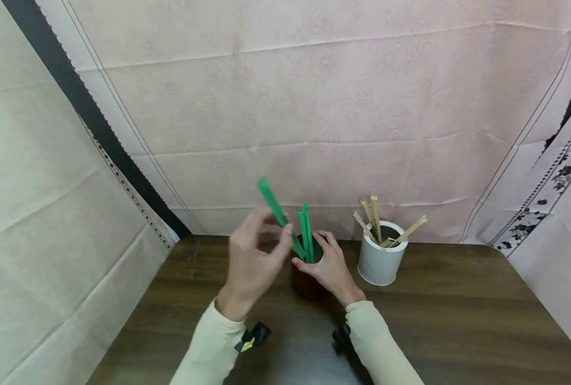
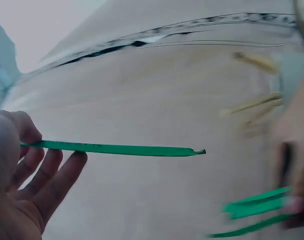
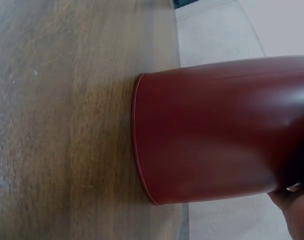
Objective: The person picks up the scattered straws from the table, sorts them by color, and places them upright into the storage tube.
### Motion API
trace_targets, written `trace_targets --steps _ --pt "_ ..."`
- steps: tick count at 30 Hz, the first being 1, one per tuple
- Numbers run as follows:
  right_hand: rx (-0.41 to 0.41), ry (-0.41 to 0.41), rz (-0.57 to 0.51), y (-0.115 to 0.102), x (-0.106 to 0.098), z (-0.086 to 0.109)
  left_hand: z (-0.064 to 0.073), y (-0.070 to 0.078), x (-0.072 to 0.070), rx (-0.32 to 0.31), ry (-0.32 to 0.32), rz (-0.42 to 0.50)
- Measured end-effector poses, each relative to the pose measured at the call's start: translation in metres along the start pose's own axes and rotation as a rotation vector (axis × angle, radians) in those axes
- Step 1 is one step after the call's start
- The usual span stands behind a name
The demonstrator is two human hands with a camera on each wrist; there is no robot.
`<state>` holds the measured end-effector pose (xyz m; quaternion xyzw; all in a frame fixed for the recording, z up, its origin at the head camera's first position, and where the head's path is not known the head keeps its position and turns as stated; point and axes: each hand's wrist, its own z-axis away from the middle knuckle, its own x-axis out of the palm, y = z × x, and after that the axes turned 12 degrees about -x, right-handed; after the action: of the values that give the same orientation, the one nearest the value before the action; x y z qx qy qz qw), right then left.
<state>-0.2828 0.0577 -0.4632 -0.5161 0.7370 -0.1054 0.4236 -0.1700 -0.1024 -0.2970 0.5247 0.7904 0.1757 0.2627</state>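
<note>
My left hand (image 1: 253, 256) pinches a thin green strip (image 1: 274, 203) between thumb and fingers, its lower end close to the mouth of a dark red cup (image 3: 207, 135). In the left wrist view the strip (image 2: 122, 149) runs out from the fingertips to a small dark tip. My right hand (image 1: 330, 267) grips the cup near its rim, thumb on one side and fingers on the other. Several more green strips (image 1: 306, 227) stand upright in the cup. The cup's base rests on the wooden table; its inside is mostly hidden.
A white cup (image 1: 379, 262) stands on the table (image 1: 439, 299) to the right of the red one, holding several tan strips (image 1: 375, 214). Behind the table's far edge hangs a pale cloth (image 1: 314, 107), with more cloth at both sides.
</note>
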Motion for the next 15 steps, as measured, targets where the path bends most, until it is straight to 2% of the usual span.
trace_targets --steps 4,9,12,15 --pt "-0.023 -0.018 -0.016 0.003 -0.001 0.001 0.019 -0.032 0.026 -0.047 -0.124 -0.110" --pt "-0.015 -0.038 -0.014 0.004 -0.001 0.002 0.039 -0.067 0.045 -0.190 -0.258 -0.312" --pt "-0.012 -0.040 -0.001 0.003 -0.002 0.001 0.046 -0.078 0.051 -0.271 -0.332 -0.402" --pt "-0.035 -0.033 0.008 0.002 -0.004 0.001 0.048 -0.080 0.053 -0.317 -0.380 -0.426"
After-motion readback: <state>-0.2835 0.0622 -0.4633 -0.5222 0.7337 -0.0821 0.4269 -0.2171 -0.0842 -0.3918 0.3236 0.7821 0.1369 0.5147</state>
